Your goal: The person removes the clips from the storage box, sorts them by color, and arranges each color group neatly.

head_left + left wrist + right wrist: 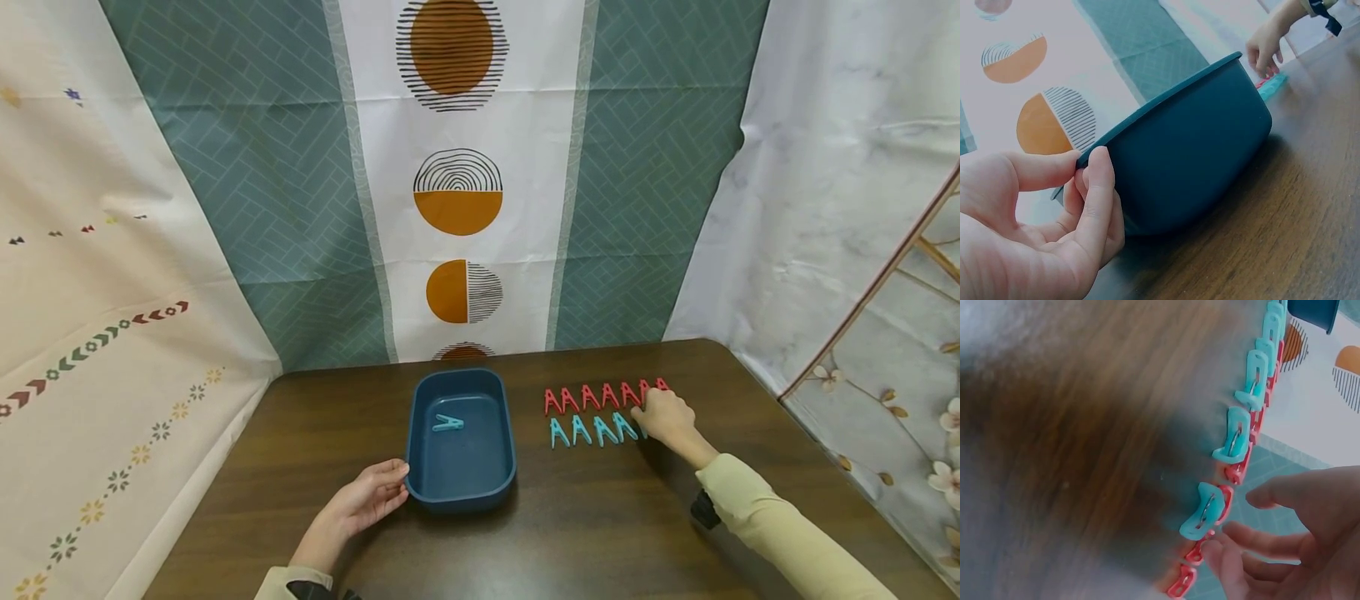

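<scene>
My left hand point(371, 498) pinches the left rim of a dark blue plastic bin point(463, 471), thumb above and fingers below the lip in the left wrist view. One turquoise clothespin point(450, 423) lies on the bin's floor. To the right, several more turquoise clothespins form a row on the table, behind which runs a row of several red clothespins point(608, 396). At the right end of these rows is my right hand point(670, 417). In the right wrist view its thumb and fingers are spread beside the endmost turquoise clothespin point(1204, 512), with nothing between them.
The brown wooden table point(570, 533) carries everything. A patterned cloth point(465, 125) hangs along its back edge, and light printed cloths flank both sides. The bin stands left of the clothespin rows.
</scene>
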### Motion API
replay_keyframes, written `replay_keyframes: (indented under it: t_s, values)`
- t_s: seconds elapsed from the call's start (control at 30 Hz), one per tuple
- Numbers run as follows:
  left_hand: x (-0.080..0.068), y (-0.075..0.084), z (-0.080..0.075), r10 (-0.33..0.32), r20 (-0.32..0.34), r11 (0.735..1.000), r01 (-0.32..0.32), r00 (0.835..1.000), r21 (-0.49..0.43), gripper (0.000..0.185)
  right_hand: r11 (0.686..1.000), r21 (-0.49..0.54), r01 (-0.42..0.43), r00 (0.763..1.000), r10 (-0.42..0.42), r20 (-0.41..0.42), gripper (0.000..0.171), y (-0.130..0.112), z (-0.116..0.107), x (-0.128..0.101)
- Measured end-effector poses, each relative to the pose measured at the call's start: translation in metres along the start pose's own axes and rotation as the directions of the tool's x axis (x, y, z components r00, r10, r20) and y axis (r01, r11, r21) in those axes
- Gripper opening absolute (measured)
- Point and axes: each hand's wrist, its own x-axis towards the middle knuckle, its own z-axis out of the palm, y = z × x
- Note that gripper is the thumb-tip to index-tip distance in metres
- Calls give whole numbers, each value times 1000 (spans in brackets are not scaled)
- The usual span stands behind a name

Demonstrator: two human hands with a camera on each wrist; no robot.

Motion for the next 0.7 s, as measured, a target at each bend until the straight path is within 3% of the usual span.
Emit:
replay_keyframes:
  t_s: [0.6, 0.7]
  values:
    - [0, -1, 0, 7, 6, 1000, -6, 1000, -21, 7, 977, 22, 210, 965, -204, -165, 9, -21, 0, -6]
    - [0, 0, 0, 8, 8, 1000, -8, 1000, -25, 7, 969, 60, 239, 956, -223, -192, 16, -26, 0, -7]
